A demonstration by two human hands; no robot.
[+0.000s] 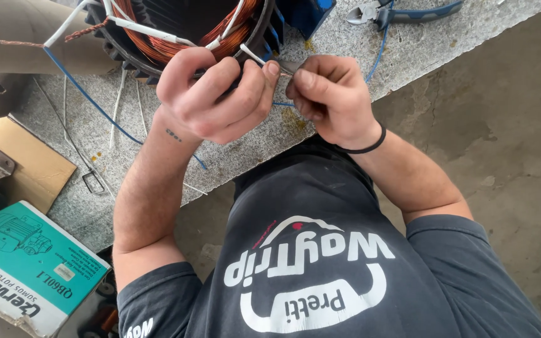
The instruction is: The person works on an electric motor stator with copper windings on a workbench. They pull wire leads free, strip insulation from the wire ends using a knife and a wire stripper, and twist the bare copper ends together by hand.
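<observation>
Wire (253, 55): thin, white-sleeved, running from the far copper coil (176, 44).
Left hand (211, 94): I pinched it.
Right hand (330, 97): closed on its bare tip.

Cardboard box (29, 269): lower left corner, lying tilted beside the stone worktop, partly cut off by the frame edge. Rectangular; teal top face with a line drawing of a motor, white band along one side, small white sticker label (65, 271).

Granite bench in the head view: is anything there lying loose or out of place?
Yes. Cut white sleeve pieces lie scattered on the granite bench left of the hands, and blue-handled pliers sit near the far edge. Nothing looks spilled or broken.
</observation>
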